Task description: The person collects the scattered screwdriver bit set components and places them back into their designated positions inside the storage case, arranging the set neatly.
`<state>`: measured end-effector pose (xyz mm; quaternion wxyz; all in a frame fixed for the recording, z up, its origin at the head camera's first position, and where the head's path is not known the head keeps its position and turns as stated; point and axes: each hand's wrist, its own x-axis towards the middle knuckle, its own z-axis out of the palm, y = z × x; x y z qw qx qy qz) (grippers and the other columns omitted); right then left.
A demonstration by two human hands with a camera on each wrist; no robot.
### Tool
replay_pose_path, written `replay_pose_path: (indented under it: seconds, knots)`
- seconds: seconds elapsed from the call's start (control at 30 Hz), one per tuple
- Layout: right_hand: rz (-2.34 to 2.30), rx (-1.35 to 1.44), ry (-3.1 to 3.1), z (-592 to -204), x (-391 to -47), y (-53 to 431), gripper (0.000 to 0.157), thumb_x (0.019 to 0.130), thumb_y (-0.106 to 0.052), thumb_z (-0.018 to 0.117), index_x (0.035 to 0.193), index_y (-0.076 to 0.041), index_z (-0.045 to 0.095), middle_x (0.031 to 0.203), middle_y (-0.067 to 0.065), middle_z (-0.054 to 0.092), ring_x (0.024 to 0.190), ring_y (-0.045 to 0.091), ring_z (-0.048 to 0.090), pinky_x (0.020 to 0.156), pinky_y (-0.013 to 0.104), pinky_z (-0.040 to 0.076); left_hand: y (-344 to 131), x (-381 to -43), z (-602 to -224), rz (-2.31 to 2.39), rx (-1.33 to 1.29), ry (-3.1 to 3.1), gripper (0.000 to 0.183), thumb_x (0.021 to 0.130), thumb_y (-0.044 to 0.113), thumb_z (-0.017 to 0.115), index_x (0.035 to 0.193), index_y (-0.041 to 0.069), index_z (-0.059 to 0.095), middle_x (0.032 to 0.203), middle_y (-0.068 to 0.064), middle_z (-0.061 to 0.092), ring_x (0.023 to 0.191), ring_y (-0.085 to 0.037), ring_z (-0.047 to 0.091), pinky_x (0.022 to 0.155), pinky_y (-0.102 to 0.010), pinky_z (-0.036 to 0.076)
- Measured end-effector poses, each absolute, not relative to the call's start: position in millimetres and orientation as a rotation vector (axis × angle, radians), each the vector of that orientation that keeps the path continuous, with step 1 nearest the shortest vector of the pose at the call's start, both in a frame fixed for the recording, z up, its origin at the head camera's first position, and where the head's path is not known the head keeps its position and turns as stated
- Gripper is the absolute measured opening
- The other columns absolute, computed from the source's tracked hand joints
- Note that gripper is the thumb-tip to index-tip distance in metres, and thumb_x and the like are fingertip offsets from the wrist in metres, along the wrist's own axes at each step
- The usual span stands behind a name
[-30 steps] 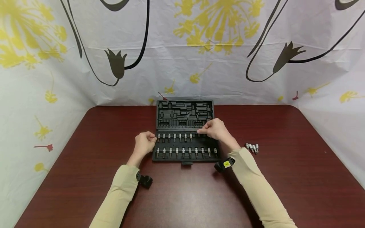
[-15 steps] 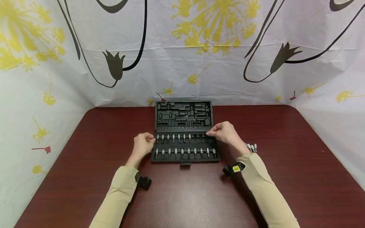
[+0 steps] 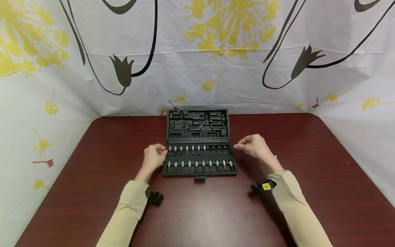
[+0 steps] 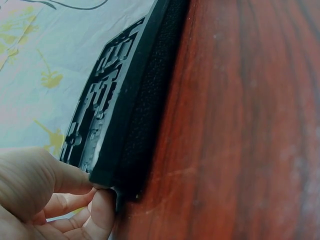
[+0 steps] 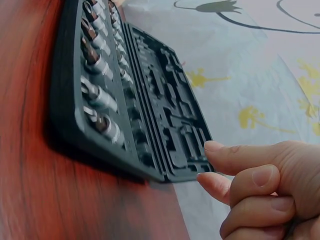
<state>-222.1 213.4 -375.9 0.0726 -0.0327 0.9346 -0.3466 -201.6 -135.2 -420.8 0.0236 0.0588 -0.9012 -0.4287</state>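
Observation:
A black plastic case [image 3: 197,157] lies on the table, its lid [image 3: 197,120] raised at the back. Two rows of silver bit sockets [image 3: 196,166] sit in its base; the back row has unfilled slots at its right end. My left hand [image 3: 154,157] pinches the case's left side, thumb on the upper edge and fingers curled beneath in the left wrist view. Just off the right side is my right hand [image 3: 254,148]. In the right wrist view its thumb and index finger [image 5: 235,155] stand apart with nothing between them, the other fingers bent.
A reddish-brown table [image 3: 197,212] surrounds the case. Behind it hangs a white cloth [image 3: 172,75] with printed flowers. One end of a loose socket [image 3: 275,156] peeks out past my right forearm. A latch [image 3: 200,177] juts from the case's front edge.
My right hand has moved right, from over the back row to outside the case, its forearm now covering most of the loose sockets. My left hand stays at the case's left side.

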Motion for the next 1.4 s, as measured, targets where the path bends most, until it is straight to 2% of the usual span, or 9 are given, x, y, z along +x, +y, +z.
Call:
replay_pose_path:
  seconds: [0.2, 0.43, 0.53, 0.87, 1.07, 1.3, 1.4]
  knots:
    - [-1.064, -0.060, 2.783, -372.9, -216.5, 227.3, 0.027, 0.085, -0.027, 0.068, 0.090, -0.001, 0.070, 0.053, -0.003, 0.050, 0.053, 0.012, 0.045, 0.051, 0.027, 0.037, -135.4, -201.8, -421.4, -1.326, 0.180, -2.792, 0.014, 0.088, 0.005, 0.061, 0.096, -0.005, 0.065, 0.081, -0.018, 0.063, 0.045, -0.013, 0.055, 0.045, -0.028, 0.051]
    - [-1.017, -0.061, 2.820, -370.5, -210.2, 246.5, 0.030, 0.086, -0.029, 0.067, 0.091, 0.000, 0.069, 0.066, 0.006, 0.060, 0.058, 0.014, 0.048, 0.053, 0.028, 0.040, -135.2, -201.8, -421.8, -1.323, 0.186, -2.789, 0.013, 0.088, 0.005, 0.061, 0.096, -0.005, 0.065, 0.081, -0.018, 0.064, 0.045, -0.013, 0.055, 0.044, -0.028, 0.051]
    - [-1.004, -0.077, 2.839, -371.0, -208.3, 254.6, 0.030, 0.087, -0.030, 0.067, 0.090, 0.000, 0.069, 0.066, 0.006, 0.061, 0.059, 0.014, 0.049, 0.054, 0.028, 0.041, -135.5, -201.8, -422.4, -1.320, 0.183, -2.787, 0.013, 0.088, 0.004, 0.061, 0.095, -0.005, 0.065, 0.080, -0.018, 0.064, 0.045, -0.013, 0.055, 0.044, -0.028, 0.051]
    - [-0.976, -0.082, 2.889, -373.0, -203.6, 272.9, 0.031, 0.086, -0.030, 0.068, 0.089, 0.000, 0.070, 0.072, 0.003, 0.066, 0.063, 0.013, 0.049, 0.055, 0.027, 0.041, -135.5, -202.0, -422.6, -1.319, 0.171, -2.786, 0.013, 0.088, 0.005, 0.061, 0.095, -0.005, 0.065, 0.080, -0.018, 0.063, 0.044, -0.013, 0.055, 0.044, -0.028, 0.051]
    - [-0.978, -0.059, 2.917, -373.6, -200.8, 280.2, 0.029, 0.085, -0.030, 0.068, 0.087, 0.000, 0.071, 0.068, -0.002, 0.064, 0.064, 0.013, 0.050, 0.056, 0.027, 0.042, -135.3, -202.6, -422.0, -1.329, 0.172, -2.785, 0.013, 0.088, 0.004, 0.060, 0.096, -0.005, 0.065, 0.082, -0.019, 0.063, 0.046, -0.014, 0.056, 0.045, -0.028, 0.051]
    - [-0.958, -0.019, 2.901, -375.1, -198.7, 292.0, 0.033, 0.086, -0.031, 0.067, 0.092, 0.002, 0.071, 0.073, 0.000, 0.066, 0.067, 0.013, 0.051, 0.059, 0.028, 0.043, -135.2, -201.8, -421.1, -1.328, 0.183, -2.787, 0.012, 0.088, 0.004, 0.061, 0.095, -0.005, 0.065, 0.080, -0.018, 0.063, 0.045, -0.014, 0.056, 0.044, -0.028, 0.051]
    - [-0.961, 0.007, 2.886, -377.0, -197.8, 298.0, 0.035, 0.086, -0.032, 0.066, 0.093, 0.003, 0.070, 0.068, -0.001, 0.064, 0.065, 0.012, 0.050, 0.057, 0.028, 0.042, -135.1, -201.4, -420.5, -1.328, 0.190, -2.787, 0.012, 0.088, 0.004, 0.061, 0.094, -0.005, 0.065, 0.079, -0.018, 0.064, 0.046, -0.014, 0.056, 0.044, -0.028, 0.051]
